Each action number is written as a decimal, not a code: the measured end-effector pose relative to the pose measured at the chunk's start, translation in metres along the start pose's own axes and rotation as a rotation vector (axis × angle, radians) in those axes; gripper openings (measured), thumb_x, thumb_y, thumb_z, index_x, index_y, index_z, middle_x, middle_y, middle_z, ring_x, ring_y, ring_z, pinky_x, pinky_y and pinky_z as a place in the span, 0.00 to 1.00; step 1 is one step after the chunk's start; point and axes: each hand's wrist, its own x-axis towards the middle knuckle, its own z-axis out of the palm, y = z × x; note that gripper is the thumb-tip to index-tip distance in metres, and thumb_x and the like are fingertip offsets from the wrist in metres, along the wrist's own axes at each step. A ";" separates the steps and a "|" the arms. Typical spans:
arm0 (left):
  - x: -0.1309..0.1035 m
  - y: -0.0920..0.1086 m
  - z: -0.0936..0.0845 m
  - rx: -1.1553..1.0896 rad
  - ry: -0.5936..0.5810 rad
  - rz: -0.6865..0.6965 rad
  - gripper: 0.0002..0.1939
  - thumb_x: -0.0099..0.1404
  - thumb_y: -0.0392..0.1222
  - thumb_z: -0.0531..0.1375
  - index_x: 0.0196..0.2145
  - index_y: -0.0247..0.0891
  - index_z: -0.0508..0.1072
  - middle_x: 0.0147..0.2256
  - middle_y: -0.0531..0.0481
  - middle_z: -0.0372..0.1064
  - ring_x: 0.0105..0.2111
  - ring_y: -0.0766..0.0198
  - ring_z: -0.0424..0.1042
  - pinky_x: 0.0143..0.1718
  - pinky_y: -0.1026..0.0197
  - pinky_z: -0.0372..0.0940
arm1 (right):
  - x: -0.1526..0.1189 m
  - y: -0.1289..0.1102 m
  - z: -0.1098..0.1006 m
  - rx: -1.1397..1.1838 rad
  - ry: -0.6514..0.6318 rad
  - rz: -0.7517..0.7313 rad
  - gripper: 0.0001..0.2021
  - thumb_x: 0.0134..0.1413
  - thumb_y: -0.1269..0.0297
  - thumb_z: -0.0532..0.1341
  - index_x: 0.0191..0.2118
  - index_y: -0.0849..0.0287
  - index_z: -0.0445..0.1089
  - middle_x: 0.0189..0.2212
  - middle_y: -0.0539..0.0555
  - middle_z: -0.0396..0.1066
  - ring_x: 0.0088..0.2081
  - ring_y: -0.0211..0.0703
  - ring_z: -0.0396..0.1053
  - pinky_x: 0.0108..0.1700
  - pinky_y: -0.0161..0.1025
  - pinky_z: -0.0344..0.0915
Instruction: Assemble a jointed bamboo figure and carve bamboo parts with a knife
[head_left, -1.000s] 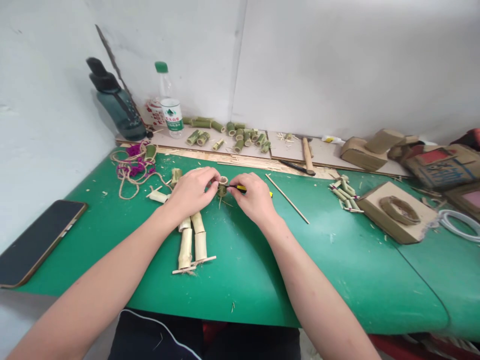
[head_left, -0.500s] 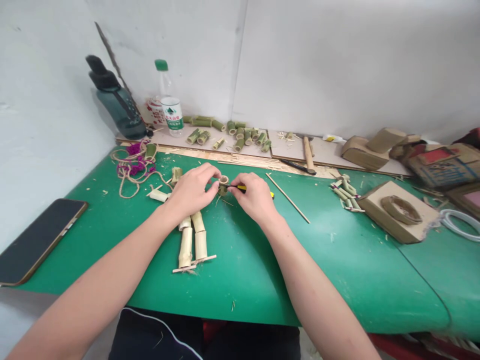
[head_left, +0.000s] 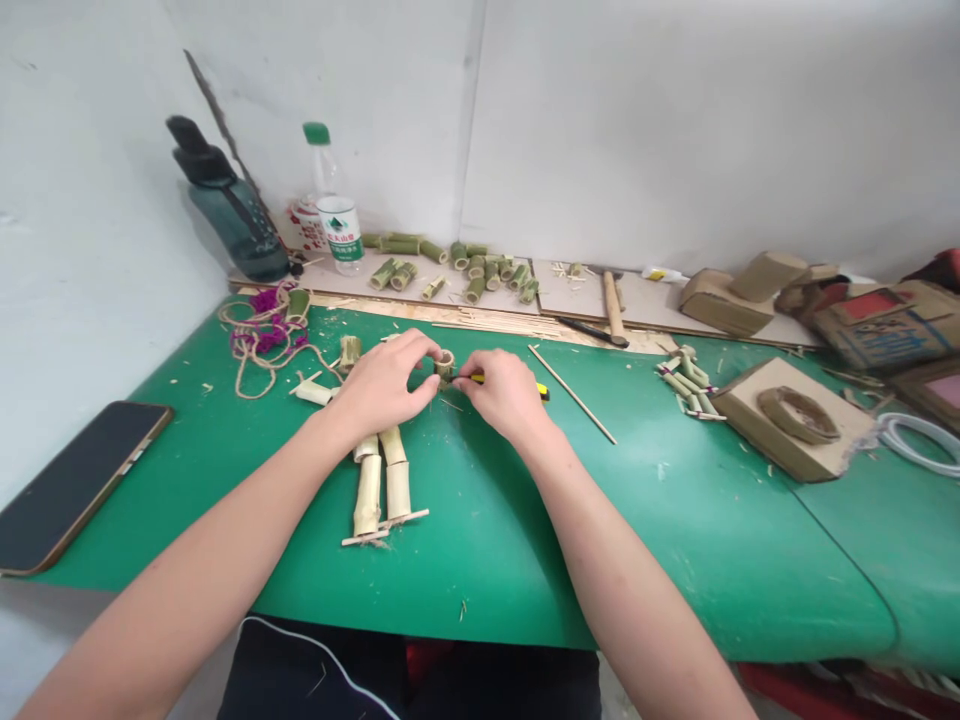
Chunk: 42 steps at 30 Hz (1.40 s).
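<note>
A short bamboo tube (head_left: 445, 366) stands with its open end up, between my two hands. My left hand (head_left: 395, 378) steadies it from the left with curved thumb and fingertips. In my right hand (head_left: 504, 392) is a slim black-and-yellow utility knife (head_left: 543, 392), its dark front end against the tube's lower right side. My palm covers most of its handle. Beneath my left wrist lie jointed bamboo pieces (head_left: 367, 495), strung in two leg-like rows with small sticks across their ends. Another short bamboo piece (head_left: 349, 352) sits just behind my left hand.
Cut bamboo pieces (head_left: 475, 290), a bottle (head_left: 341, 235) and a hammer (head_left: 615, 310) line the back. String (head_left: 259, 340) and a phone (head_left: 82, 485) lie left. A thin stick (head_left: 574, 395), a small bamboo figure (head_left: 690, 383) and a cardboard block (head_left: 787, 420) are right.
The knife's front end has shifted slightly lower against the bamboo tube, and more of the tube's side shows. Both hands stay in nearly the same place.
</note>
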 end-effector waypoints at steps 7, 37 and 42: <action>0.000 -0.003 0.002 0.027 -0.038 0.023 0.17 0.67 0.40 0.60 0.54 0.41 0.70 0.53 0.47 0.71 0.47 0.56 0.74 0.49 0.53 0.69 | -0.003 0.004 0.002 -0.092 -0.022 -0.038 0.03 0.59 0.61 0.68 0.36 0.52 0.77 0.35 0.54 0.77 0.39 0.50 0.72 0.34 0.39 0.56; 0.003 -0.012 0.002 -0.052 0.027 0.036 0.10 0.74 0.38 0.54 0.47 0.42 0.74 0.47 0.47 0.74 0.49 0.56 0.74 0.51 0.55 0.67 | -0.001 0.005 0.002 0.090 0.100 -0.229 0.03 0.62 0.67 0.65 0.34 0.54 0.74 0.34 0.52 0.77 0.41 0.49 0.69 0.43 0.42 0.61; 0.003 -0.012 0.003 -0.046 0.039 0.020 0.10 0.74 0.39 0.54 0.47 0.43 0.75 0.49 0.47 0.70 0.47 0.57 0.74 0.49 0.56 0.67 | 0.001 0.009 0.002 0.118 0.159 -0.259 0.04 0.62 0.67 0.64 0.34 0.55 0.74 0.34 0.53 0.76 0.41 0.49 0.69 0.44 0.42 0.62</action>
